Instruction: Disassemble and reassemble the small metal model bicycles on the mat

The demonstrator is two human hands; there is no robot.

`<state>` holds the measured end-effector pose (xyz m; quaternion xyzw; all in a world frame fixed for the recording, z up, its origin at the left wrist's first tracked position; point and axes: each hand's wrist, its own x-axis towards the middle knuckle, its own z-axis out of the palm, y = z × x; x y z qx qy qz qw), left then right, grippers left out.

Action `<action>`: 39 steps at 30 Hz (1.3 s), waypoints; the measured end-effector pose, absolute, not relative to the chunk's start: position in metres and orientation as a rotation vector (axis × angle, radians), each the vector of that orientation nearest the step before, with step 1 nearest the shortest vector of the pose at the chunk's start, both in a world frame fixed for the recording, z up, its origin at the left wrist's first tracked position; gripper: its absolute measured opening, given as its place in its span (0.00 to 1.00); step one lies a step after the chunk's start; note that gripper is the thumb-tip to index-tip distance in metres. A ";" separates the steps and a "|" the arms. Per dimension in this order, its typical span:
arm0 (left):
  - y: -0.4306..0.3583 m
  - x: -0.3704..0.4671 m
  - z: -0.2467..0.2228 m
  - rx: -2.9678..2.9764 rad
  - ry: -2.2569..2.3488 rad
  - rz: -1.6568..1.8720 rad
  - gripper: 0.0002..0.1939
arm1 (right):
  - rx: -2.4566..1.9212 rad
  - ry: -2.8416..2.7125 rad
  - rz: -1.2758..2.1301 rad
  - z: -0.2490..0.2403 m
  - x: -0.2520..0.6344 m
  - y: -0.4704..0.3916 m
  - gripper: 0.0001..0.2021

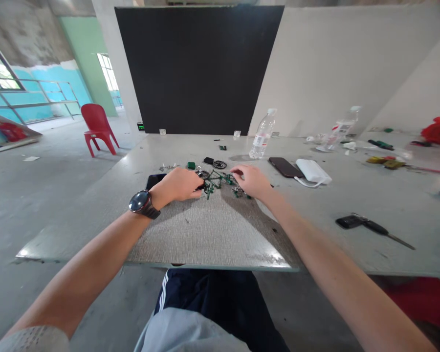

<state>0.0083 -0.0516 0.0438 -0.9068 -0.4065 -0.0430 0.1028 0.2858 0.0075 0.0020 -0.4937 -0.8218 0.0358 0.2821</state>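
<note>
Your left hand (179, 185) is closed on the small green bicycle model (215, 180) at mid-table, past the mat (205, 230); you appear mid-assembly. Your right hand (252, 181) rests, fingers curled, over loose green parts (240, 192); whether it grips any, I cannot tell. Next calls for fine pinching and alignment.

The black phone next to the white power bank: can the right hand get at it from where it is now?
Probably yes. The black phone lies flat on the table, just beyond the right hand, beside the white power bank. Nothing stands between them.
</note>
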 end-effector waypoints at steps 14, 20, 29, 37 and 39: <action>-0.049 0.008 0.038 -2.715 -1.244 -0.115 0.13 | -1.213 -2.376 0.159 -0.002 0.256 -0.002 0.15; -0.048 0.007 0.037 -2.753 -1.281 -0.178 0.13 | -1.158 -2.423 0.134 -0.002 0.243 0.006 0.16; -0.050 0.009 0.042 -2.673 -1.222 -0.009 0.13 | -1.238 -2.747 0.127 0.020 0.207 0.044 0.28; -0.050 0.009 0.042 -2.658 -1.224 0.007 0.14 | -1.240 -2.700 0.199 0.041 0.230 0.036 0.10; -0.050 0.009 0.043 -2.655 -1.227 0.008 0.14 | -1.287 -2.616 0.248 0.042 0.248 0.029 0.11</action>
